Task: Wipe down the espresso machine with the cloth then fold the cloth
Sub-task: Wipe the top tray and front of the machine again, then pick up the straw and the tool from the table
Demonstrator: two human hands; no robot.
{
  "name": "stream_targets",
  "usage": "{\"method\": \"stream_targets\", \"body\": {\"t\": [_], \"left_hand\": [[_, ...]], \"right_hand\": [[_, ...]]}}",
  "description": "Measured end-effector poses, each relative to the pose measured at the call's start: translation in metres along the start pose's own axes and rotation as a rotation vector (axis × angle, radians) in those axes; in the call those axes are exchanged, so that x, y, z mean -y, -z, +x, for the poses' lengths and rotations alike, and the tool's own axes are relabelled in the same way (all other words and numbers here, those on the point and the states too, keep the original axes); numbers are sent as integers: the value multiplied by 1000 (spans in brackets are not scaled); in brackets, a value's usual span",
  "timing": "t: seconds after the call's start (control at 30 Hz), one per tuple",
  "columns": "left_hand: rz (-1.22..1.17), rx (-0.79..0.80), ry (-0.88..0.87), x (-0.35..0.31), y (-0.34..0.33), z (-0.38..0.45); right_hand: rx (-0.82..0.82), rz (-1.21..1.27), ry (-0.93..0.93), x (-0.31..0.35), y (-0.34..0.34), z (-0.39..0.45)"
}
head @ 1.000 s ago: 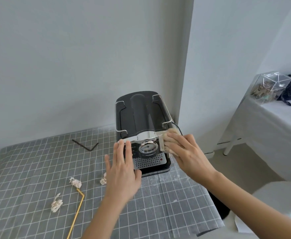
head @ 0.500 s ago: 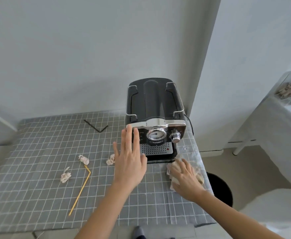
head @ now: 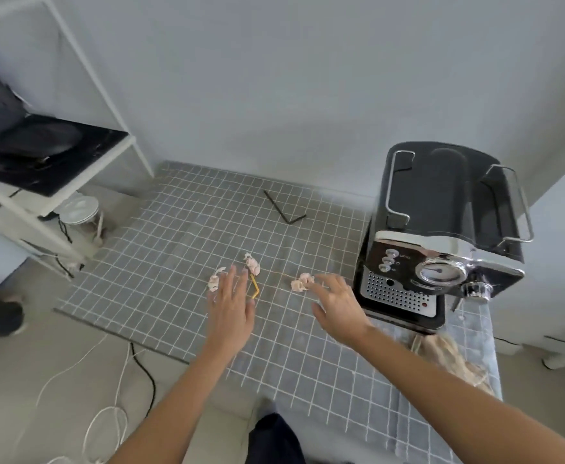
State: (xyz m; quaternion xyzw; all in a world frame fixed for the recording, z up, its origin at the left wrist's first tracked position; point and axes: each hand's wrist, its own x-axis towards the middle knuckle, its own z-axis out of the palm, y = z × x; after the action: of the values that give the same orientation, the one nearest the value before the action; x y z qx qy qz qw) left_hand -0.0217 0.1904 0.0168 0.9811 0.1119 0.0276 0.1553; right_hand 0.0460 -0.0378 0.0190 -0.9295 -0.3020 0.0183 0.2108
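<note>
The black and chrome espresso machine (head: 442,236) stands at the table's right side, its gauge facing me. The beige cloth (head: 455,358) lies crumpled on the table in front of the machine, near the right edge, with no hand on it. My left hand (head: 232,304) hovers flat over the middle of the table, fingers straight, beside a bent yellow straw (head: 255,287). My right hand (head: 338,304) is spread with relaxed fingers just left of the machine's base, its fingertips close to a crumpled paper scrap (head: 301,282). Both hands hold nothing.
A grey checked tablecloth (head: 180,249) covers the table. Two more paper scraps (head: 251,262) lie near my left hand, and a black bent straw (head: 284,207) lies further back. A white shelf rack (head: 50,182) stands at the left. Cables trail on the floor (head: 107,380).
My right hand let go of the cloth, leaving it in front of the machine, and moved left toward a paper scrap. My left hand moved left off the machine. The view swung left.
</note>
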Motion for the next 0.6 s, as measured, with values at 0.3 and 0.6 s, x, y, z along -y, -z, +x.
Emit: {"method": "stream_targets", "body": {"t": [0.3, 0.6], "left_hand": [[21, 254, 9, 106, -43, 76], [-313, 33, -226, 134, -60, 92]], "right_hand": [[306, -70, -301, 16, -52, 84], [306, -87, -384, 3, -81, 78]]}}
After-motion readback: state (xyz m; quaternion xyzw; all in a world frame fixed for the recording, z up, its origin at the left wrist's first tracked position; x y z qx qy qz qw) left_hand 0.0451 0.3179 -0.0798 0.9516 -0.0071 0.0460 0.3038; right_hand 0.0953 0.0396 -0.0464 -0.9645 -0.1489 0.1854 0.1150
